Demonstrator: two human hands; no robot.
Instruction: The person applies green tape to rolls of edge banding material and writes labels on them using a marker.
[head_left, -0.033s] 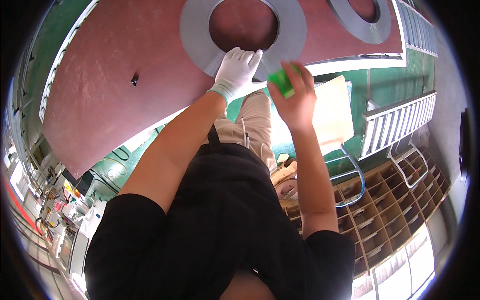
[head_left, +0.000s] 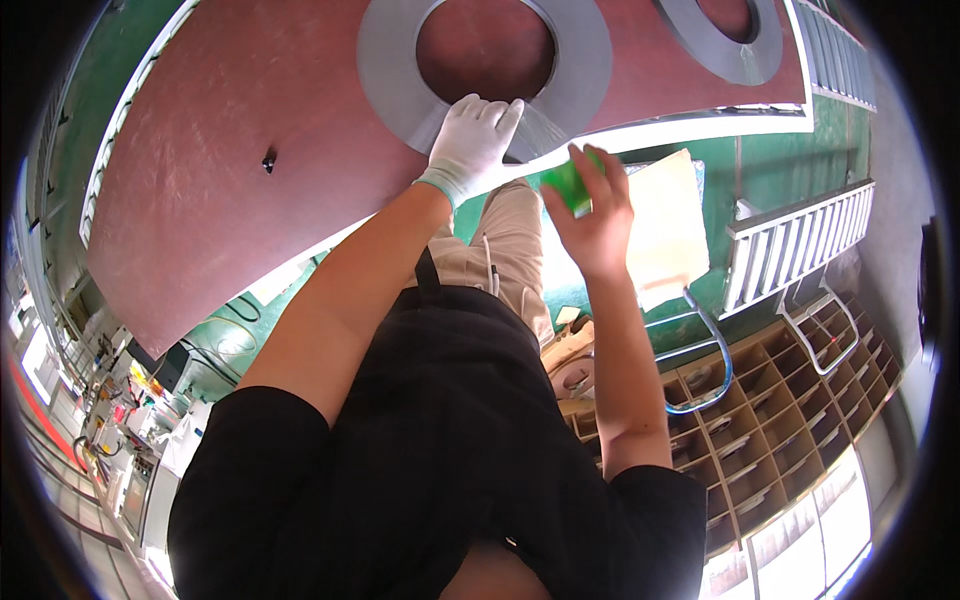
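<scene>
Beyond the red table edge (head_left: 720,127), right grip (head_left: 597,228) clamps a green object (head_left: 566,188); left grip (head_left: 466,148) unclear.

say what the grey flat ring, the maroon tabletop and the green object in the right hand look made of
Grey flat ring: probably metal, satin finish, given its even grey and soft sheen. Maroon tabletop: perhaps rubber or coated board, matt, showing pale scuffs. Green object: possibly plastic, from its bright colour; too blurred to judge finish.
</scene>
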